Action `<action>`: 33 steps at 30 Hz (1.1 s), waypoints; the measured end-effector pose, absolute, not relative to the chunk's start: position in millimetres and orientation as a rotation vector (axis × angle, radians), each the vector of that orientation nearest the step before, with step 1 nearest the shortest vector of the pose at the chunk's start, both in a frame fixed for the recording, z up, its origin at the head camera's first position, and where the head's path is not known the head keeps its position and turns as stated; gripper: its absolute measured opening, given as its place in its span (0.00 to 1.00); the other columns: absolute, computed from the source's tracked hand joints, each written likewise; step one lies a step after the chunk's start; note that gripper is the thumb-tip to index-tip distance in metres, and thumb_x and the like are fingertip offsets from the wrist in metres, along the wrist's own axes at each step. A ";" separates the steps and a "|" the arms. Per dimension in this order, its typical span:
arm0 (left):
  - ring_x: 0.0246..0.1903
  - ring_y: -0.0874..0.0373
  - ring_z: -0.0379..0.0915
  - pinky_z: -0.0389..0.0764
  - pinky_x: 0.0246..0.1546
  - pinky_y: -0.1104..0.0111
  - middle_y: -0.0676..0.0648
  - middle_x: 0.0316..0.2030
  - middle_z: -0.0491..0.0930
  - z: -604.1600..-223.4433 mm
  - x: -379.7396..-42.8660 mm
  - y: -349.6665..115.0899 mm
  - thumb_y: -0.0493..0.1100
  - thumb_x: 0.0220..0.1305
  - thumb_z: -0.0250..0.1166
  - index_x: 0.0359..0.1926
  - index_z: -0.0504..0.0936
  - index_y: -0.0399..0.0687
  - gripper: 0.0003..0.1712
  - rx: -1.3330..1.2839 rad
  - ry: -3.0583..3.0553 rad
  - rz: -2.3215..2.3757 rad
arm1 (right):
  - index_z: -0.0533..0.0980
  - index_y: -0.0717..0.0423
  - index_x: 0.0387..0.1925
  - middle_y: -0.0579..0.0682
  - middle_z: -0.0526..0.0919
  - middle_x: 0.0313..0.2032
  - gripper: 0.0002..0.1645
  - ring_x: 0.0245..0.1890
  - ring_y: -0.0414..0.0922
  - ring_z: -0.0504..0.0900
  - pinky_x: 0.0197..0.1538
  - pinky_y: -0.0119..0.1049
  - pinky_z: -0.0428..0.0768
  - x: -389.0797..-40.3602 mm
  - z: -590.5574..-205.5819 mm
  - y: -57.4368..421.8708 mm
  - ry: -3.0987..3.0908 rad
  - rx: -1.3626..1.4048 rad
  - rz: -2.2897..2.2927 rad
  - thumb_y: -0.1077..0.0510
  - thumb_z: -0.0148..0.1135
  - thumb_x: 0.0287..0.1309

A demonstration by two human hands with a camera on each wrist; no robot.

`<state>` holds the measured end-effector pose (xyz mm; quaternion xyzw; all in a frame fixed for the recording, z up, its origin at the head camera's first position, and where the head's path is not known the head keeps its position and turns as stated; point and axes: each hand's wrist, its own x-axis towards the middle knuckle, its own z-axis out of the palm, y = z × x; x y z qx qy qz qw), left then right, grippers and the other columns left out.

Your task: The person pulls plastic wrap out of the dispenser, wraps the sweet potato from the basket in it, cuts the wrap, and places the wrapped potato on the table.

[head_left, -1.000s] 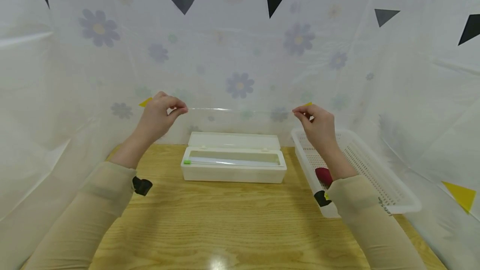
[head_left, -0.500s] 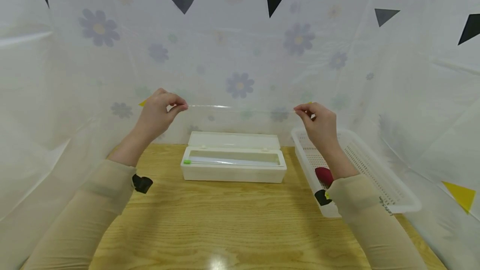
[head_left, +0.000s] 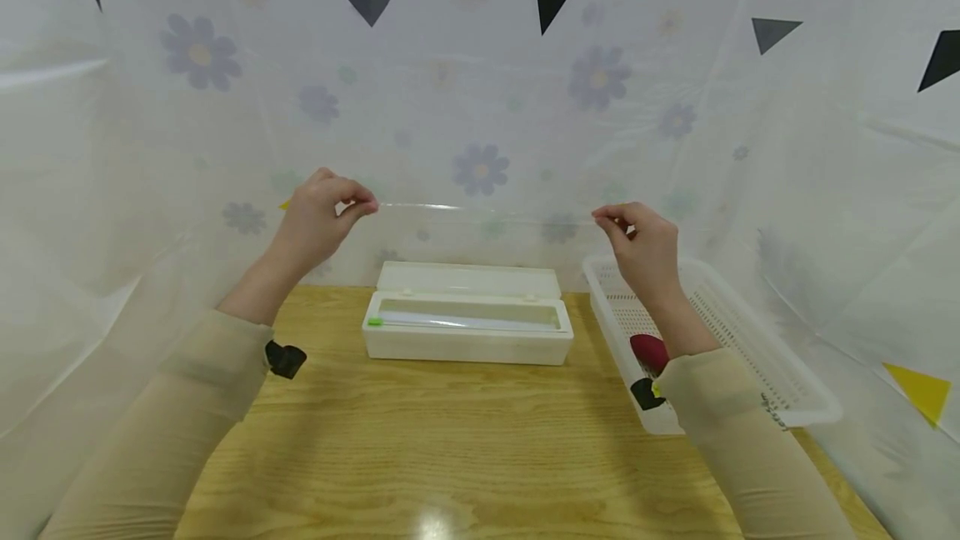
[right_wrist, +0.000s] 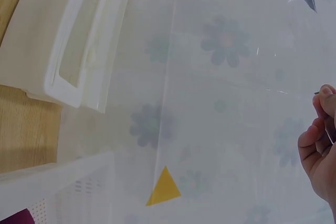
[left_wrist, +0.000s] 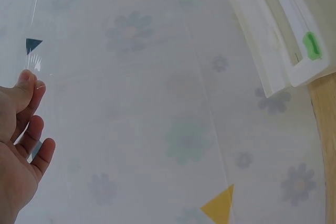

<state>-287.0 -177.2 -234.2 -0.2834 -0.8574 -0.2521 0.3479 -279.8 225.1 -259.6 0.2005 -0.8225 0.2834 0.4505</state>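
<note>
A strip of clear film [head_left: 435,207] is drawn between two hands, above the far side of the tabletop [head_left: 450,448]; its upper edge shows as a thin bright line, but being see-through, how far down it hangs is hard to make out. The left hand [head_left: 318,211] pinches one end between thumb and forefinger, the other fingers curled loosely below. The right hand [head_left: 647,244] pinches the opposite end in the same way.

Below the film, a long white box [head_left: 468,347] sits close to the far edge, its long side roughly along that edge. Its lid [head_left: 468,278] is turned back towards the patterned sheet [head_left: 480,98] behind, and a green tab [head_left: 375,322] marks the left end of its front rim. Wood grain runs from the box's front face to the near edge, and also from its left end towards the far-left corner.

At the far-right part of the tabletop, a white basket [head_left: 609,319] stands just beside the box, a narrow strip of wood between them. A dark red thing [head_left: 649,352] lies inside, partly hidden by the right forearm, which crosses over the basket. The sheet closes in behind and along both sides.
</note>
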 end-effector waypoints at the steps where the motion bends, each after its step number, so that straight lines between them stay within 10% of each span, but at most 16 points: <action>1: 0.33 0.52 0.66 0.65 0.32 0.63 0.43 0.29 0.80 -233.6 -287.2 -176.9 0.38 0.60 0.65 0.35 0.84 0.39 0.06 -0.736 -2.223 -0.649 | 0.84 0.59 0.35 0.54 0.84 0.29 0.06 0.25 0.37 0.71 0.26 0.19 0.63 -279.7 -259.4 225.6 -2.034 0.494 0.699 0.61 0.64 0.58; 33: 0.31 0.52 0.64 0.63 0.30 0.64 0.43 0.29 0.81 -223.3 -286.3 -175.7 0.37 0.59 0.65 0.34 0.84 0.38 0.06 -0.755 -2.148 -0.617 | 0.84 0.58 0.34 0.53 0.84 0.28 0.06 0.24 0.32 0.68 0.26 0.19 0.62 -280.3 -252.9 229.2 -1.933 0.529 0.726 0.60 0.63 0.58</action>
